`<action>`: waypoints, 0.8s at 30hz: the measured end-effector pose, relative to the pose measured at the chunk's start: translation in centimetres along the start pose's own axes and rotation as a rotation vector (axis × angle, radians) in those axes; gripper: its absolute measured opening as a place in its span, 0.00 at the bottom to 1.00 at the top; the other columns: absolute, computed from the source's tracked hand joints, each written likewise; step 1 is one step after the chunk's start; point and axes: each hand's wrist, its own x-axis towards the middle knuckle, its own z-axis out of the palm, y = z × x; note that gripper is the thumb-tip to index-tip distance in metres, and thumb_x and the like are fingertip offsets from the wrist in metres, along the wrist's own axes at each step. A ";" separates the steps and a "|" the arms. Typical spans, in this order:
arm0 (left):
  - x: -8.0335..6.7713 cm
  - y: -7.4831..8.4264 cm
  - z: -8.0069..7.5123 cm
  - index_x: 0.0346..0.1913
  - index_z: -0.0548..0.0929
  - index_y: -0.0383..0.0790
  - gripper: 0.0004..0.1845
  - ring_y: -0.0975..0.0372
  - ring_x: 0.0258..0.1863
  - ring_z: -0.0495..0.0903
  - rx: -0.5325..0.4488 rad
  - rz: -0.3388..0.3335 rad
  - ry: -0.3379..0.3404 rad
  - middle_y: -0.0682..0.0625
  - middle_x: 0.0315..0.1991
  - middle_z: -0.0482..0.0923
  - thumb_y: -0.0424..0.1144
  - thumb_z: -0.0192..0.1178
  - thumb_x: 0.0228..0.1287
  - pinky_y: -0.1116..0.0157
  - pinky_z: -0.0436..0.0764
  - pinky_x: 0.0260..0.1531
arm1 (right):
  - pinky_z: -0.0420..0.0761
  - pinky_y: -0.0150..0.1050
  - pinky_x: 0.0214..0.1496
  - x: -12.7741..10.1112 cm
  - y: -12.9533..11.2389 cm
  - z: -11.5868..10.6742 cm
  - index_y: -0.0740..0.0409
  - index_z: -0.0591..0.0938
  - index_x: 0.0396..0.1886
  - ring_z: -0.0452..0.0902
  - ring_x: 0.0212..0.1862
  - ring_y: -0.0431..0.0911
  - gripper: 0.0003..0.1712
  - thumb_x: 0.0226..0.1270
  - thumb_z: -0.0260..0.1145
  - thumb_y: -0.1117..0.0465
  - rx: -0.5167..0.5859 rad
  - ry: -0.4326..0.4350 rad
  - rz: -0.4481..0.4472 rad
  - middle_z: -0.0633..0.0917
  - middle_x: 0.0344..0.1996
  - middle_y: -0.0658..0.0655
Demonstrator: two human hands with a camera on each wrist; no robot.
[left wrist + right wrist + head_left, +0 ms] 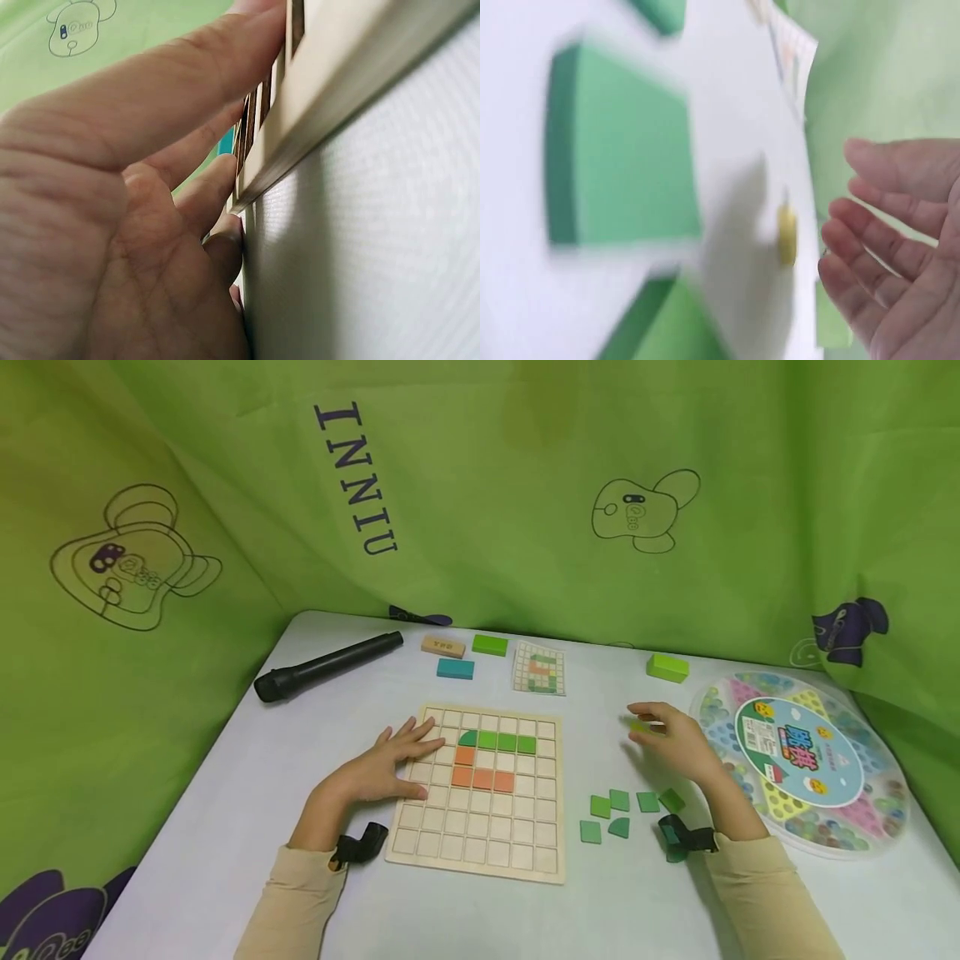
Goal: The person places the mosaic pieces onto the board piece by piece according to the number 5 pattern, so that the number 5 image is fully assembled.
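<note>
Resting on gridded board [480, 824], left hand [382, 768], fingers spread, right hand [678, 745] near yellow tile [787, 236], fingers parted, loosely curved.

There are 4 orange tiles [483, 779] and 4 blocks [455, 669].

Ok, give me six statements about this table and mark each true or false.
1. The left fingers rest on the wooden grid board. True.
2. The yellow tile sits on the board. False: it is on the table, apart from the right fingers.
3. Four orange tiles are on the board. True.
4. The black microphone stands upright. False: it lies on its side.
5. The pattern card lies right of the blue block in the head view. True.
6. The Chinese checkers box is left of the board. False: it is on the right.
</note>
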 end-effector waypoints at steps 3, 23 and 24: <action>-0.1 -0.1 0.0 0.71 0.64 0.45 0.42 0.45 0.75 0.34 0.010 -0.003 0.005 0.44 0.76 0.43 0.50 0.68 0.53 0.43 0.30 0.70 | 0.79 0.54 0.52 0.1 0.7 -0.3 0.68 0.73 0.60 0.75 0.55 0.66 0.24 0.66 0.62 0.63 -0.003 -0.009 0.056 0.78 0.54 0.71; 0.0 0.2 0.0 0.71 0.64 0.45 0.42 0.45 0.75 0.33 -0.003 -0.009 -0.007 0.43 0.76 0.43 0.49 0.69 0.53 0.43 0.30 0.70 | 0.77 0.32 0.35 -1.3 -1.6 1.0 0.62 0.80 0.38 0.79 0.38 0.48 0.05 0.63 0.65 0.66 -0.039 0.056 0.051 0.83 0.33 0.58; 0.0 0.2 -0.1 0.71 0.64 0.45 0.42 0.45 0.75 0.33 0.000 -0.011 -0.004 0.43 0.76 0.44 0.49 0.69 0.53 0.43 0.30 0.70 | 0.78 0.32 0.36 -1.5 -2.2 1.4 0.61 0.80 0.38 0.79 0.38 0.48 0.05 0.62 0.65 0.66 -0.019 0.064 0.028 0.84 0.33 0.57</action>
